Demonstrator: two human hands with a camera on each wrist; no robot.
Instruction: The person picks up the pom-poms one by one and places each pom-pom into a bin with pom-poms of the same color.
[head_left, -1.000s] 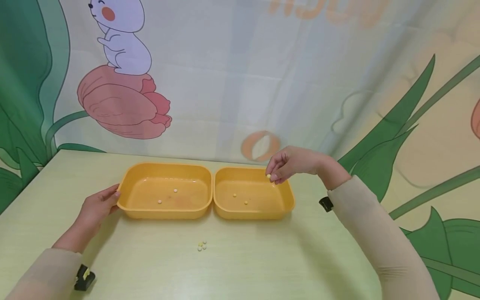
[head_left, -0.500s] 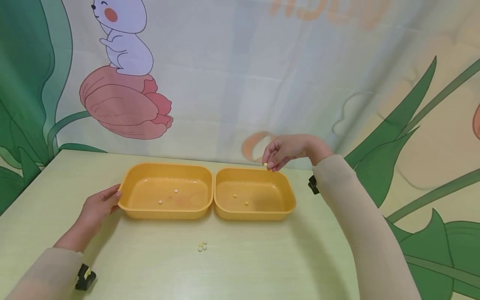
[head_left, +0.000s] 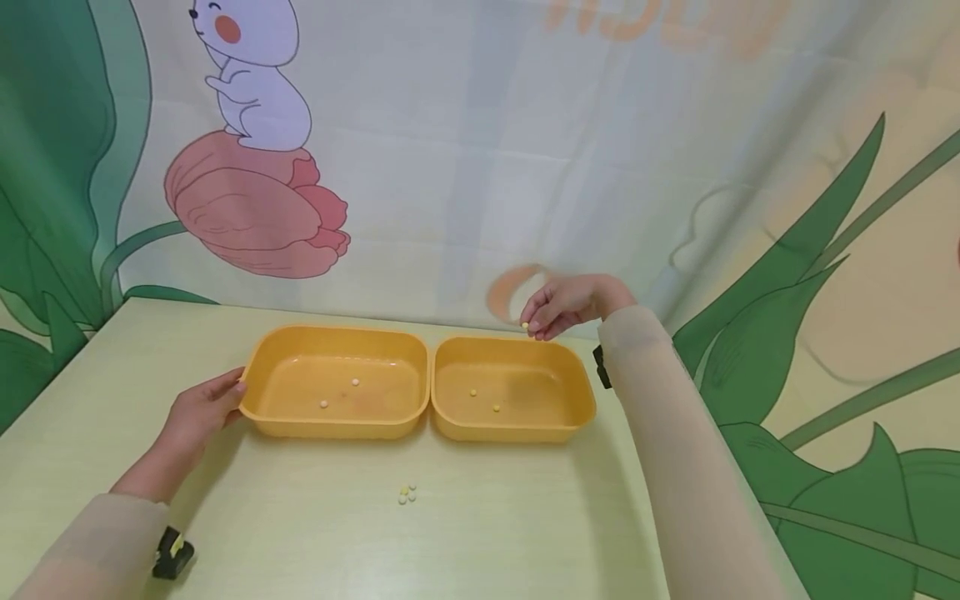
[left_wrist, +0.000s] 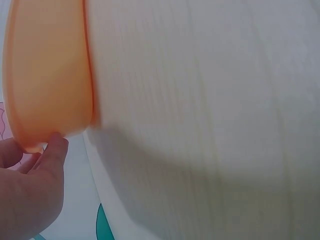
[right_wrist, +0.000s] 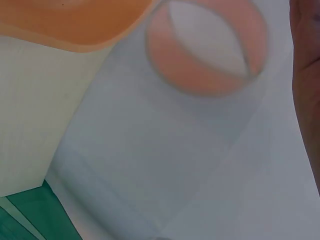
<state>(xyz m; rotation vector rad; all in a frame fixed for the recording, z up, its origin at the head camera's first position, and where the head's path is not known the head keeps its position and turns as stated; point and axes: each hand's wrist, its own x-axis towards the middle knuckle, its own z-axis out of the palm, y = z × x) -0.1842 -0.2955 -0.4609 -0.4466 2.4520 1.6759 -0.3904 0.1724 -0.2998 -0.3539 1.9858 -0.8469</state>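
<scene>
My right hand [head_left: 567,304] pinches a small yellow pellet [head_left: 525,326] between thumb and fingertips, raised above the far rim of the right yellow tray [head_left: 517,433]. Two yellow pellets lie on that tray's floor. Just left of it, nearly touching, stands a longer yellow tray [head_left: 330,428] holding two whitish pellets. My left hand [head_left: 197,414] grips this longer tray's left end, thumb at the rim; the left wrist view shows the fingers [left_wrist: 54,152] against its end wall. In the right wrist view only an edge of the right hand shows, and its pellet is out of sight.
Several whitish and yellow pellets [head_left: 407,495] lie in a small cluster on the pale table [head_left: 465,542], in front of the trays. A printed curtain [head_left: 420,167] hangs close behind the table's back edge.
My right hand has risen and shifted left with the pellet, from over the right tray's far right corner to above its far rim. The left hand keeps its hold on the longer tray.
</scene>
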